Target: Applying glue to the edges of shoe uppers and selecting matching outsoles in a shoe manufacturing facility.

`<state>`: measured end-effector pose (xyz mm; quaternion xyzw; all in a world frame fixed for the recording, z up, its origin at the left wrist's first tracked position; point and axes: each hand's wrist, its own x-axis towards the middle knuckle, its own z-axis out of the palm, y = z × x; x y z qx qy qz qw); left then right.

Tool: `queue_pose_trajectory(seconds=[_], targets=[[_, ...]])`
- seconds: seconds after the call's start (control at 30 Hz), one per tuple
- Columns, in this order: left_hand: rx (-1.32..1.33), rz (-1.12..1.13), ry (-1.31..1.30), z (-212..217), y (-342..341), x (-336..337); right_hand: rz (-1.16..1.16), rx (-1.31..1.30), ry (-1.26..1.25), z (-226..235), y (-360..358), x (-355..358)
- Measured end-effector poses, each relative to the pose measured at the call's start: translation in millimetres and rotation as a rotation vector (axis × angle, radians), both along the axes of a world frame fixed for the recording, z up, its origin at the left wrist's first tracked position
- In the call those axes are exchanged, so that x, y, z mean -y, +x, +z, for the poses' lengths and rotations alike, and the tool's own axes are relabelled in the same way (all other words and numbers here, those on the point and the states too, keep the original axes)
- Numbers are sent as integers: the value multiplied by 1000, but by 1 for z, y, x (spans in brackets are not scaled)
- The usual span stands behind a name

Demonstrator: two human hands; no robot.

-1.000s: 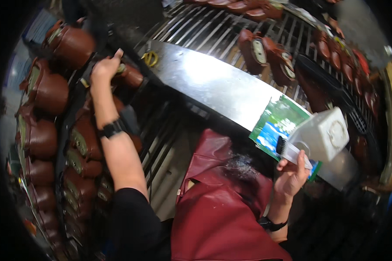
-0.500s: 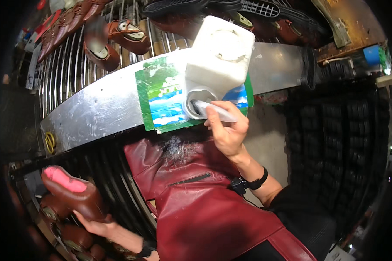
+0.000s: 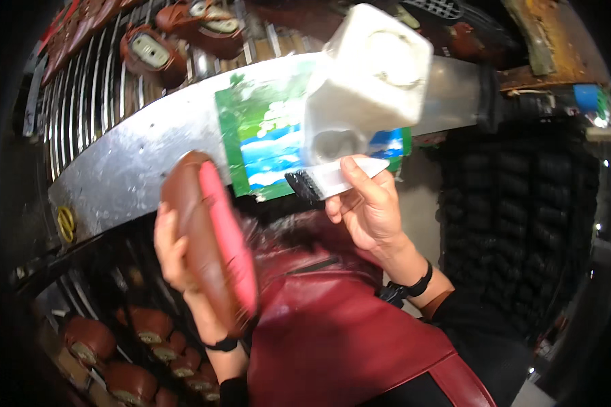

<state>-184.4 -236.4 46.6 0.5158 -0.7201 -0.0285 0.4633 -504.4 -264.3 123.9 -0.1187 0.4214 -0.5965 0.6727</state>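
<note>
My left hand (image 3: 172,247) is closed round the side of a brown leather shoe upper (image 3: 195,224), lifted in front of the apron and standing nearly on end. Its pink underside (image 3: 227,241) faces right, toward the brush. My right hand (image 3: 368,203) pinches a flat brush by its whitish handle (image 3: 360,169); the dark bristles (image 3: 304,186) point left. Just beyond the brush is a white plastic container (image 3: 366,81) with a round opening (image 3: 336,144) in its near part. The brush is outside that opening.
The container stands on a green and blue printed sheet (image 3: 268,136) on a metal ledge (image 3: 142,142). Brown shoes (image 3: 153,54) rest on a slatted rack beyond. More brown uppers (image 3: 132,380) sit at lower left. Dark stacked items (image 3: 509,203) fill the right side.
My left hand has brought the shoe upper up and right from the lower-left rack, turning its pink underside rightward. My right hand has drawn the brush out of the container's opening.
</note>
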Motion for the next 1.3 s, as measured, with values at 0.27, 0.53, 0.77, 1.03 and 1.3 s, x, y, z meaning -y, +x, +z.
queue_pose_trajectory(seconds=[0.27,0.53,0.77,1.03,1.3], targets=[[182,-33,-112,-17,-17,18,292,-186,-210,-28,68,28],[182,-78,-59,-16,-13,14,153,-458,-271,-57,101,109],[184,-69,-78,-14,-10,18,396,-398,-202,-21,69,54],[204,-85,-118,-8,-15,20,486,-609,-1058,16,48,-22],[247,-49,-129,6,-24,17,606,-427,-470,47,23,-26]])
